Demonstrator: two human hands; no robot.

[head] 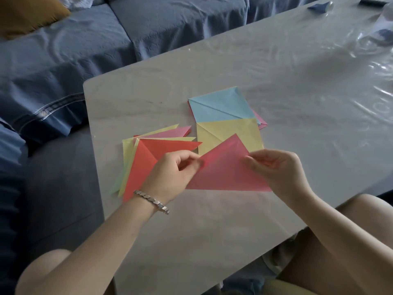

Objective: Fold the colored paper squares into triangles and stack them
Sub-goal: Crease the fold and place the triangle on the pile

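Note:
I hold a pink paper [225, 171], folded into a triangle, just above the white table [212, 226]. My left hand [172, 175], with a silver bracelet at its wrist, pinches the triangle's left corner. My right hand [276, 169] grips its right edge. To the left lies a fanned stack of folded triangles [144, 158] with a red one on top and yellow, pink and green ones under it. Behind the pink paper lie a creased yellow square [231, 133] and a creased blue square [221, 105] on top of other sheets.
A blue-covered sofa [85, 50] with a mustard cushion [27, 15] runs along the table's left and far side. Clear plastic film and small blue items [378, 33] sit at the table's far right. My knees are below the table's near edge.

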